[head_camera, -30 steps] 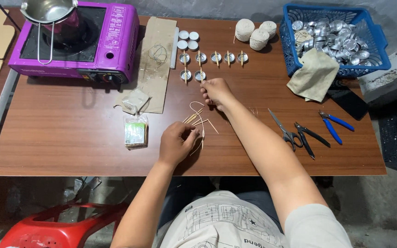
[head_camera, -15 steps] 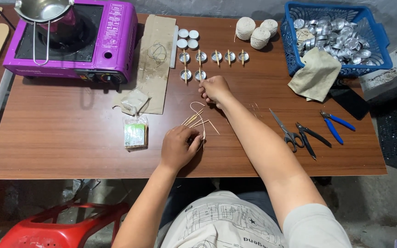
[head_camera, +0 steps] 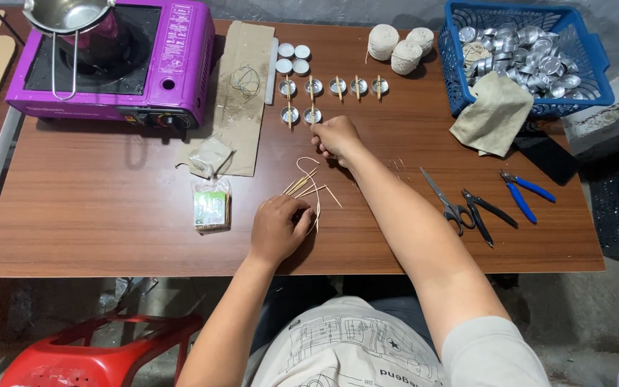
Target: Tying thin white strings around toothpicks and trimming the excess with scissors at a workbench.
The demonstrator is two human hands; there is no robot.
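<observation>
Hands at the little candle cups

Fingers of the right hand (head_camera: 336,137) are pinched tight on something thin, too small to tell for sure, just below the lower row of small metal cups (head_camera: 301,115). Some of these cups have a thin stick lying across the top. The left hand (head_camera: 278,228) rests lower on the brown table (head_camera: 94,222), curled, with its fingers touching a small pile of thin wooden sticks (head_camera: 308,188) and a bent piece of pale string. I cannot tell if it grips any. Left of that hand lies a small clear packet (head_camera: 212,206). Right of the arm lie scissors (head_camera: 447,203) and blue-handled pliers (head_camera: 526,190). Farther back sit balls of string (head_camera: 384,41), a blue basket (head_camera: 596,64) of empty metal cups, and a purple stove (head_camera: 180,64).
</observation>
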